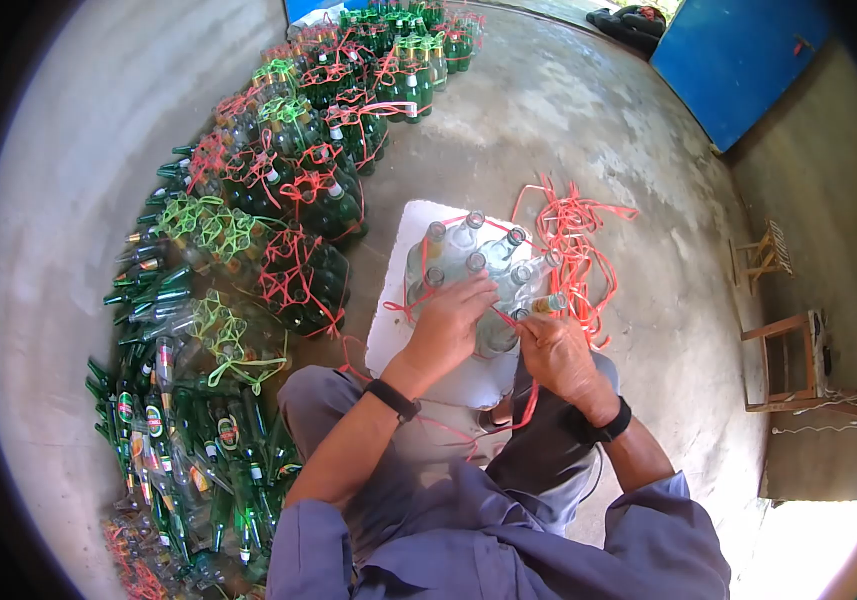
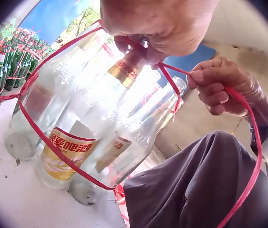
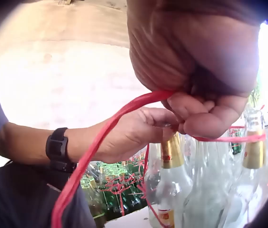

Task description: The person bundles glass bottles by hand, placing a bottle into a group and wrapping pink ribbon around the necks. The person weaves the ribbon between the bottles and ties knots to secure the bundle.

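Note:
A cluster of several clear glass bottles (image 1: 464, 236) stands upright on a white block (image 1: 388, 325) before the person's knees. Red plastic string (image 2: 48, 142) runs around the bottles' sides and up across their necks. Over the near bottle necks, the left hand (image 1: 456, 318) pinches the string beside a gold-foiled neck (image 2: 126, 70); its fingertips are partly hidden. To its right, the right hand (image 1: 560, 360) grips the same string between thumb and curled fingers. A short taut stretch spans the two hands, and a loose tail (image 3: 93, 152) hangs from the right hand.
A loose heap of red string (image 1: 578, 235) lies on the floor right of the block. Green bottles (image 1: 313, 280), many tied in bundles with red or green string, fill the left side. A wooden stool (image 1: 783, 365) stands at right, near a blue door (image 1: 738, 65).

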Action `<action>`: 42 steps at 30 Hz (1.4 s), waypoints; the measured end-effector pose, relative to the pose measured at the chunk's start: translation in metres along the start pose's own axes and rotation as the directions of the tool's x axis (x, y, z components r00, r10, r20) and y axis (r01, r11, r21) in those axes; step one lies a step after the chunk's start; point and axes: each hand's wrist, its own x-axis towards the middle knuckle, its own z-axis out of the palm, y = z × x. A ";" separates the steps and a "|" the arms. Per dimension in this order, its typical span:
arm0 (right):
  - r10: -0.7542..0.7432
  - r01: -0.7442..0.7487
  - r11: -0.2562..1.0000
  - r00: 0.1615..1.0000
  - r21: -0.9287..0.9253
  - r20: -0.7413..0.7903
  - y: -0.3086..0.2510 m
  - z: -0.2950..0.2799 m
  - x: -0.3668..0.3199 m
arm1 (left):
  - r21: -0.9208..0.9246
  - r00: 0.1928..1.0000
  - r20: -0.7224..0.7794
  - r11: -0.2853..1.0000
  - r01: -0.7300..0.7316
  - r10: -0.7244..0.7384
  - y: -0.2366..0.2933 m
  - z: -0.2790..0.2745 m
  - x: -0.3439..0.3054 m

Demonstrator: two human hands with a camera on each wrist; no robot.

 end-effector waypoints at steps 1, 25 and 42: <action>-0.082 0.081 0.993 0.996 -0.085 -0.015 -0.001 -0.006 0.006 | -0.002 1.000 0.001 1.000 0.001 -0.001 0.000 0.000 0.000; 0.527 -0.483 0.800 0.849 0.356 -0.034 0.048 0.035 -0.025 | -0.036 0.997 -0.017 0.996 0.080 -0.081 0.006 0.002 0.003; 0.620 -0.559 0.764 0.775 0.322 -0.124 0.095 0.100 -0.026 | 0.081 0.859 0.512 0.995 -0.058 0.008 0.035 0.020 0.059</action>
